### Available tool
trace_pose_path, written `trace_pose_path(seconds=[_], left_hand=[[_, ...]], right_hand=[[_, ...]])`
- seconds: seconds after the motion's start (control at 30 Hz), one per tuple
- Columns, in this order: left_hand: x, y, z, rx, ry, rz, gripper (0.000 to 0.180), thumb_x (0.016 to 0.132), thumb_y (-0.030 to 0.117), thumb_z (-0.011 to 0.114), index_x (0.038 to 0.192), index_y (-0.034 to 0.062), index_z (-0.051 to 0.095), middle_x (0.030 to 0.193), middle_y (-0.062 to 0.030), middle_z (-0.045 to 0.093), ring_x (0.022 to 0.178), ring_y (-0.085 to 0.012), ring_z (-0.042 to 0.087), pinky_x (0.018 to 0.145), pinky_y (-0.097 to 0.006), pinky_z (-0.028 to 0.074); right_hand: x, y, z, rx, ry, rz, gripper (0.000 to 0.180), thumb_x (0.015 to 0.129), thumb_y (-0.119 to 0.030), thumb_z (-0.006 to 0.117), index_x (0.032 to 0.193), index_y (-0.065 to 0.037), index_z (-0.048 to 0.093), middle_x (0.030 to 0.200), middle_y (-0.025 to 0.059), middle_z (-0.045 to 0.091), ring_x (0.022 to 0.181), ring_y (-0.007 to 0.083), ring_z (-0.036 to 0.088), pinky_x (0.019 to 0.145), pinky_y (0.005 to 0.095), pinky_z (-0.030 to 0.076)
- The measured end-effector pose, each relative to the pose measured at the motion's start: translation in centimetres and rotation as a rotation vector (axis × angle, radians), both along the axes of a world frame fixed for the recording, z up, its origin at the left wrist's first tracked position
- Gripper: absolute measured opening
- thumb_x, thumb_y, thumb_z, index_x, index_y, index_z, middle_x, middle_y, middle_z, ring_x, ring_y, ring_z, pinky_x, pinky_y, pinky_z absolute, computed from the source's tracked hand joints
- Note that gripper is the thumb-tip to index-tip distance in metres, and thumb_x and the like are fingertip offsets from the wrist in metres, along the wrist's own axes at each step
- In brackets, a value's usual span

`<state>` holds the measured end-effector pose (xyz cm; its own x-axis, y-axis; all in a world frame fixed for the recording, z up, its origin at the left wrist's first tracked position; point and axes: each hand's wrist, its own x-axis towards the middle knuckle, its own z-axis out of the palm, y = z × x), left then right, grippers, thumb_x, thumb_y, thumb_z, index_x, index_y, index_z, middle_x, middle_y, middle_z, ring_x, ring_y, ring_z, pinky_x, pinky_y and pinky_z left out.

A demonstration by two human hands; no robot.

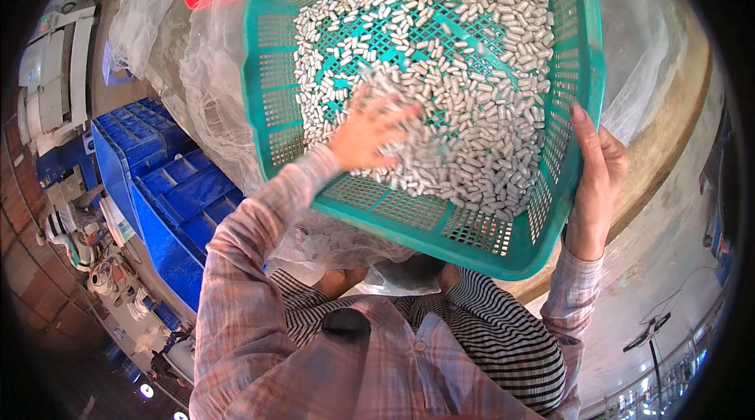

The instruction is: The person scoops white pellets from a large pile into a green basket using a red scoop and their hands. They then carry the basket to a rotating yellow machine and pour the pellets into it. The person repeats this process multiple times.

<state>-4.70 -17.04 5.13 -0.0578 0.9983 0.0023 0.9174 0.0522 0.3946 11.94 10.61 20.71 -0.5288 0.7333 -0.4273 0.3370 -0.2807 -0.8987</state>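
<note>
Plaid shirt [397, 357], pale pellets [511, 117] around left hand [371, 133], basket [429, 245] in right hand [599, 176]

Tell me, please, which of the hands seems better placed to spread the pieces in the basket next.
Probably the left hand: it is already among the pieces, fingers spread, while the right hand holds the basket at its right side.
</note>
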Motion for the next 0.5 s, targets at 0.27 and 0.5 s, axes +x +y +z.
trace_pose_path(seconds=[0.27,0.5], left_hand=[[-7.6,7.8,-1.4,0.381,-0.058,0.959,0.053,0.094,0.031,0.046,0.143,0.0147,0.035,0.150,-0.0207,0.024,0.137,-0.0435,0.019,0.113,-0.049,0.015],[6.6,10.2,4.8,0.102,-0.223,0.159,0.070,0.082,0.045,0.060,0.144,0.0221,0.035,0.154,-0.0139,0.018,0.141,-0.0402,0.013,0.111,-0.061,0.006]], right_hand=[[-4.8,0.9,2.9,0.171,0.092,0.131,0.027,0.086,-0.026,0.068,0.075,-0.002,0.070,0.062,-0.0084,0.050,0.059,0.0012,0.038,0.052,0.0202,0.026],[-1.5,0.1,0.1,-0.070,0.114,-0.073,0.026,0.091,-0.022,0.063,0.078,-0.001,0.070,0.068,-0.0062,0.059,0.060,-0.0004,0.044,0.054,0.0177,0.032]])
